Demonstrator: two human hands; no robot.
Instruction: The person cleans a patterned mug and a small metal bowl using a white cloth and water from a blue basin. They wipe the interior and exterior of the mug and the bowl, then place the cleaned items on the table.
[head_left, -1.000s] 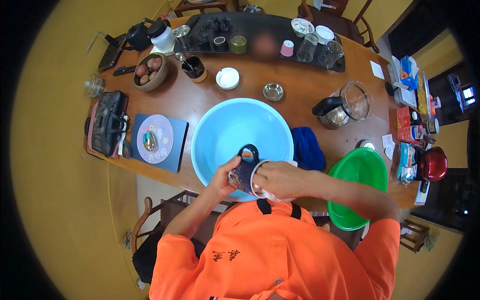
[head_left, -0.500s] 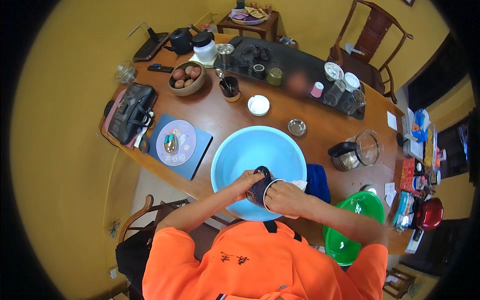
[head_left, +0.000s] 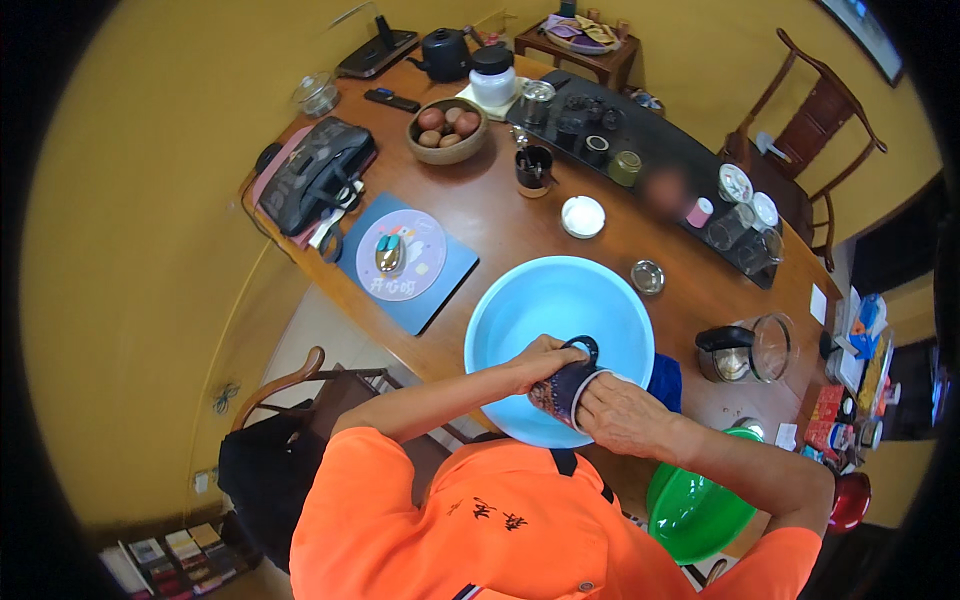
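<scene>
A dark blue mug (head_left: 556, 392) with a pale rim is tilted over the near part of a light blue basin (head_left: 478, 318). My left hand (head_left: 541, 362) grips it near the looped handle, fingers closed around it. At the mouth, my right hand (head_left: 622, 412) has its bent fingers pushed inside, so the fingertips are hidden. Half a second ago a white cloth stuck out from under that hand; now the cloth is tucked out of sight. To the right of the basin lies a dark blue cloth (head_left: 666, 384), partly covered by my right hand.
A green basin (head_left: 700, 512) sits under my right forearm. On the right is a glass pot with a black handle (head_left: 728, 340). Beyond the blue basin are a white ashtray (head_left: 583, 216), a small metal dish (head_left: 647, 277) and a dark tea tray (head_left: 690, 160) with several cups.
The head view has swung left, so the table things sit further right in the picture. My hands stay at the mug over the basin, and the white cloth no longer shows.
</scene>
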